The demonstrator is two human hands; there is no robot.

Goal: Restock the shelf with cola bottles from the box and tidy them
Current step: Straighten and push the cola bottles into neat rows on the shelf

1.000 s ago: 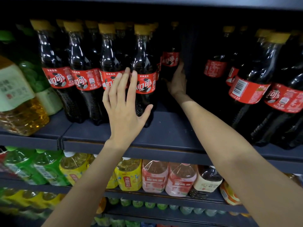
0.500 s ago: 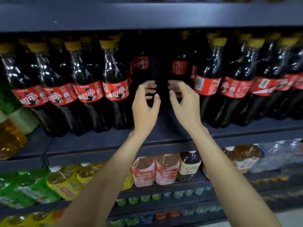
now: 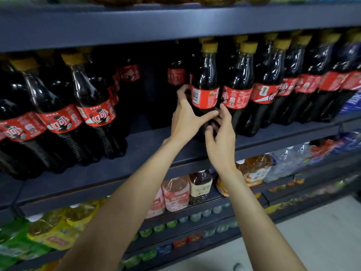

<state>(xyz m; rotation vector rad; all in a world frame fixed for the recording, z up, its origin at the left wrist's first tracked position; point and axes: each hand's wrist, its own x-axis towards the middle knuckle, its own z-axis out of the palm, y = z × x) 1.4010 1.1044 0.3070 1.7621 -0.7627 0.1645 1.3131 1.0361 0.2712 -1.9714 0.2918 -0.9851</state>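
Note:
Dark cola bottles with red labels and yellow caps stand on the dark blue shelf [image 3: 148,142], one group at the left [image 3: 93,112] and one at the right [image 3: 265,90]. Between the groups is a gap with only back-row bottles [image 3: 175,75]. The leftmost front bottle of the right group [image 3: 205,79] is held by both hands. My left hand [image 3: 185,118] wraps it from the left, thumb across the front under the label. My right hand [image 3: 220,133] has its fingers curled on the bottle's lower right side. No box is in view.
Another shelf board [image 3: 175,22] hangs close above the caps. Below, a lower shelf holds pink and brown drink bottles [image 3: 175,192], yellow and green ones at the left [image 3: 54,231], clear water bottles at the right [image 3: 287,163]. Pale floor [image 3: 302,231] shows at the bottom right.
Both hands moved right from the gap and closed around the leftmost bottle of the right group. The view swung to the right and tilted.

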